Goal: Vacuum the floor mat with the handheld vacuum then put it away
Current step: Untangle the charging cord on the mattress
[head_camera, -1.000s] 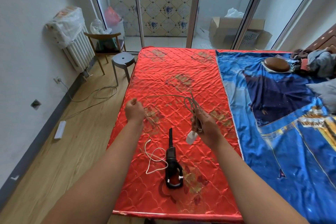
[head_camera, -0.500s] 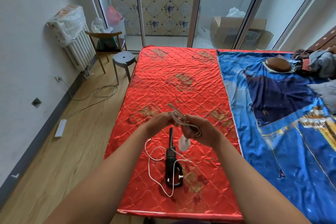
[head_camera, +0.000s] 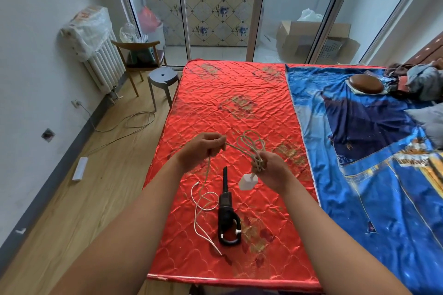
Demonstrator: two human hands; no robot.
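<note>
A black handheld vacuum [head_camera: 227, 213] lies on the red quilted mat [head_camera: 235, 108], nozzle pointing away from me. My right hand [head_camera: 272, 170] grips several coiled loops of a white charging cable [head_camera: 251, 148], and the white plug adapter [head_camera: 248, 182] hangs under that hand. My left hand [head_camera: 203, 149] pinches the same cable a little to the left. From it the loose end of the cable [head_camera: 203, 208] drops to the mat and curls beside the vacuum. Both hands hover above the vacuum's nozzle.
A blue sheet [head_camera: 374, 155] covers the bed's right half, with a brown pillow [head_camera: 365, 84] and clothes at its far end. On the wooden floor to the left stand a grey stool [head_camera: 163, 79], a chair [head_camera: 141, 55] and a radiator [head_camera: 103, 67]. Another cable [head_camera: 127, 124] lies there.
My hands came together over the vacuum, then my left hand drew apart to the left again along the cable. The coil in my right hand has grown. The vacuum has not moved.
</note>
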